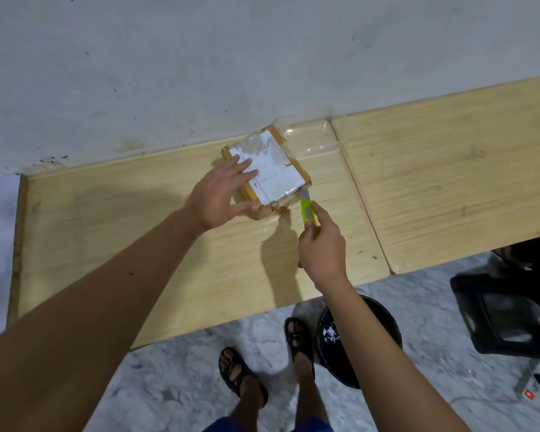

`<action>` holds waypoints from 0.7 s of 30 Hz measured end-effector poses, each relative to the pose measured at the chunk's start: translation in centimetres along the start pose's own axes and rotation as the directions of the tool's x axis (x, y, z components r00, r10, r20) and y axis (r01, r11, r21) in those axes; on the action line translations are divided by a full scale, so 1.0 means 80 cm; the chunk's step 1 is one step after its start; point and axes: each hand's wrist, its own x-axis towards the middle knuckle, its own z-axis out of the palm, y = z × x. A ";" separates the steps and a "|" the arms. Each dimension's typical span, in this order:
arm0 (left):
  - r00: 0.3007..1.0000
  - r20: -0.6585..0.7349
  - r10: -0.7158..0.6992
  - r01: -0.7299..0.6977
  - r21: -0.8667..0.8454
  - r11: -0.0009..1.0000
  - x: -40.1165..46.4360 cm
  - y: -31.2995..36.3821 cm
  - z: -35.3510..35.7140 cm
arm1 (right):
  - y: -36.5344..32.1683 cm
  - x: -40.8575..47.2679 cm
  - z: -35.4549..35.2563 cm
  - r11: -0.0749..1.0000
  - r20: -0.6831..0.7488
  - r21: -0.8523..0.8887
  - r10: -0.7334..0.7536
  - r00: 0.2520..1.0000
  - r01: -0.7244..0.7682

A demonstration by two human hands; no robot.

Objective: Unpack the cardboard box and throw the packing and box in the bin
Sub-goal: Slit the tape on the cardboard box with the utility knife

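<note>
here's the cardboard box (267,174), just above the middle of the frame, lying flat on the pale wooden table (138,244) close to the grey wall (200,57). it's wrapped in clear tape, with a white shipping label (273,173) across its top face. the left hand (220,194) comes in from the lower left, fingers straight and spread, laid flat over the near left part of the box, fingertips on the label, thumb against the box's near edge, nothing gripped. the right hand (323,247) sits right of centre, fingers curled round a lime green utility knife (309,212), index finger stretched along the top of the handle. the knife's front end meets the lower right corner of the box; the blade itself is too small to make out. a strip of clear tape (312,140) shines on the tabletop just right of the box, up by the wall. down in the lower right, on the marble floor (169,369), a black bin (384,319) stands just off the table's near edge, partly hidden behind the right forearm. two feet in black sandals (240,374) stand at the bottom centre. a black chair (505,310) sits at the right edge.
</note>
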 end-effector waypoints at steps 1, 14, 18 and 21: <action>1.000 0.005 0.014 -0.015 0.012 1.000 -0.001 0.001 0.003 | -0.001 0.002 0.000 1.000 0.006 0.002 0.004 1.000 -0.004; 0.998 0.018 -0.057 0.054 0.127 0.990 0.009 0.023 0.015 | -0.012 0.010 0.016 0.997 -0.051 -0.051 -0.052 0.997 0.050; 0.999 0.015 -0.029 0.025 0.214 0.977 0.013 0.019 0.017 | -0.009 0.003 0.023 0.998 -0.054 -0.038 -0.046 0.997 0.044; 0.999 0.027 -0.019 0.012 0.224 0.974 0.012 0.015 0.018 | -0.010 0.001 0.019 0.998 -0.019 -0.046 -0.049 0.999 0.048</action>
